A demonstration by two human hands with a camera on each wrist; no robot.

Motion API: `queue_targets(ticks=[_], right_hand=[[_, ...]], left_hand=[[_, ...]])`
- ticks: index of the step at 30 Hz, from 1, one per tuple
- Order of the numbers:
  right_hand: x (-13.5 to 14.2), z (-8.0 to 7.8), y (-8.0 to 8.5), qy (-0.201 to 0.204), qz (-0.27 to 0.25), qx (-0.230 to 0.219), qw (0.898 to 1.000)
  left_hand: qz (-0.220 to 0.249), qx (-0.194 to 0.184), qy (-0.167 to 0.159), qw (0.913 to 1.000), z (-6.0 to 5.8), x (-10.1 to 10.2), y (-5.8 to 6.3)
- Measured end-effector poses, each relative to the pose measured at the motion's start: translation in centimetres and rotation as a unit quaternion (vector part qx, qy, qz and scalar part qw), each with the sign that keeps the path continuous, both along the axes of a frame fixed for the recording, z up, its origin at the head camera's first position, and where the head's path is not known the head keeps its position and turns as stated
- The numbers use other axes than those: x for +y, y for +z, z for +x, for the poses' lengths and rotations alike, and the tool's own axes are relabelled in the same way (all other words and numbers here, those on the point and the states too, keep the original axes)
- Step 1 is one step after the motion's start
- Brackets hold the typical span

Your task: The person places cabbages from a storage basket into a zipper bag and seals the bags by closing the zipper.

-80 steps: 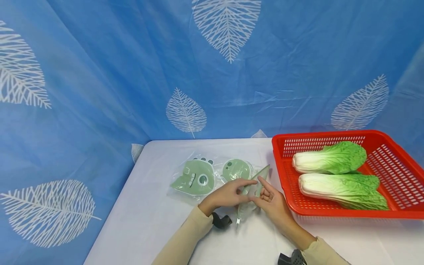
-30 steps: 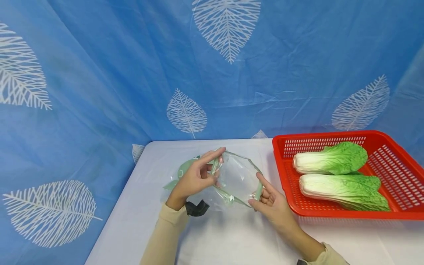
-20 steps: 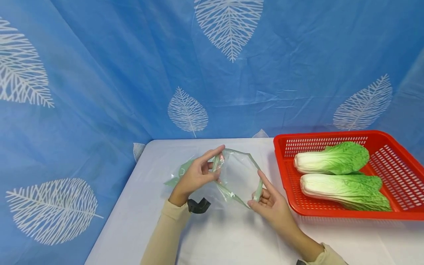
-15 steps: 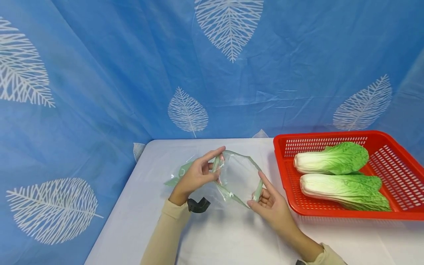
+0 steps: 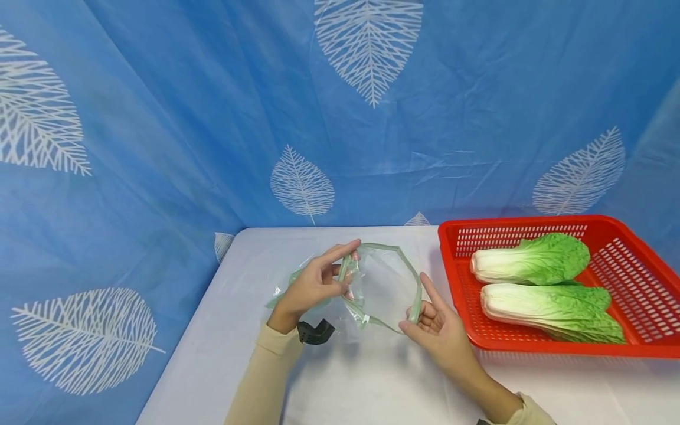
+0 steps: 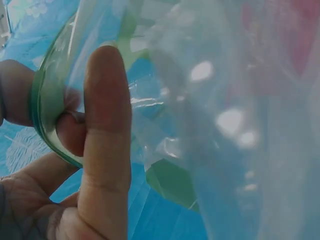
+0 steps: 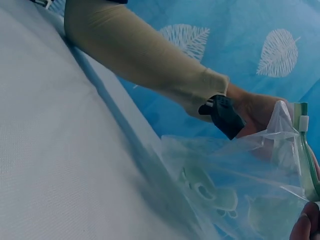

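A clear zip bag point(image 5: 408, 264) with a pale green zip rim is held with its mouth pulled wide, facing up toward the head camera. My left hand point(image 5: 310, 289) grips the left side of that rim between thumb and fingers; in the left wrist view one finger point(image 6: 106, 120) stands straight against the film. On the right side of the mouth, my right hand point(image 5: 442, 332) holds the rim with thumb and index finger spread along it. A white slider point(image 7: 303, 123) sits on the zip. Green cartoon prints point(image 7: 200, 184) show on the bag's side, mostly behind the left hand in the head view.
A red plastic basket point(image 5: 459, 319) stands to the right, close beside the right hand. Two Chinese cabbages, one farther back point(image 5: 531, 260) and one nearer point(image 5: 547, 310), lie in it. A blue leaf-patterned cloth point(image 5: 223, 118) hangs behind the white table point(image 5: 212, 354).
The bag's mouth was narrow between both hands and is now spread into a wide ring. My left hand has moved left with its side of the rim. The cabbages remain in the basket.
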State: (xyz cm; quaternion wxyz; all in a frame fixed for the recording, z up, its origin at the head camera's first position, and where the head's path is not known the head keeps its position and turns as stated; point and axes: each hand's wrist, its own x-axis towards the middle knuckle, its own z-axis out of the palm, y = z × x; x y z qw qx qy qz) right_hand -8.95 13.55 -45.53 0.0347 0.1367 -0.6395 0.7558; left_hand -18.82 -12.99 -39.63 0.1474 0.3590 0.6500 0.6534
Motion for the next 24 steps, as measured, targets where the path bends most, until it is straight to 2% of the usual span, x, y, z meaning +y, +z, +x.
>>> queue_targets(ticks=[7,12,20,24], right_hand=[[-0.5,0.6,0.7,0.001,0.046,0.048,0.998],[-0.6,0.9,1.3,-0.013,0.077,0.048,0.996],[0.9,1.2,3.2,0.029,0.107,0.022,0.994],[2.8,1.5,4.6,0.056,0.150,0.057,0.985]], left_hand=[[-0.006,0.024,-0.028,0.9993,0.2,0.5,-0.1],[-0.020,0.035,-0.026,0.9988,0.6,0.6,0.3],[-0.033,0.035,-0.026,0.9985,0.9,0.4,0.5],[-0.036,0.030,-0.024,0.9986,0.9,0.3,0.7]])
